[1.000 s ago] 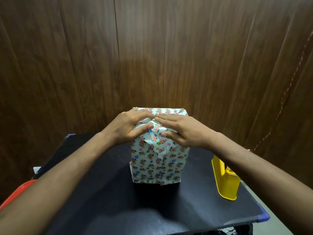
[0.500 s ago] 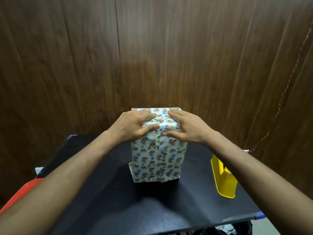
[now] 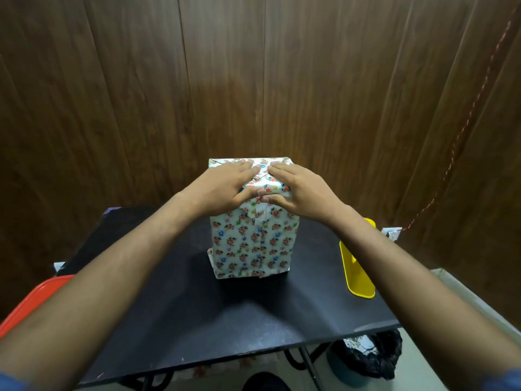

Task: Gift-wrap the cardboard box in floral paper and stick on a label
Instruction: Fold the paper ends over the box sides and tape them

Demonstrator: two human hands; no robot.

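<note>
Hands (image 3: 262, 190) flat atop wrapped box (image 3: 253, 244)

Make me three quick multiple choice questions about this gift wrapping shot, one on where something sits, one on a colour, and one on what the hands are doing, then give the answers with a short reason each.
1. Where does the yellow tape dispenser stand relative to the wrapped box?
A. On the person's right of it
B. On top of it
C. On the person's left of it

2. What colour is the table top?
A. White
B. Black
C. Green

3. What are the left hand and right hand doing?
A. Hanging off the table
B. Lifting the box into the air
C. Pressing flat on the top of the box

Answers: A, the dispenser stands apart near the table's right edge; B, the surface under the box is black; C, both hands lie with straight fingers on the folded floral paper while the box rests on the table.
</note>
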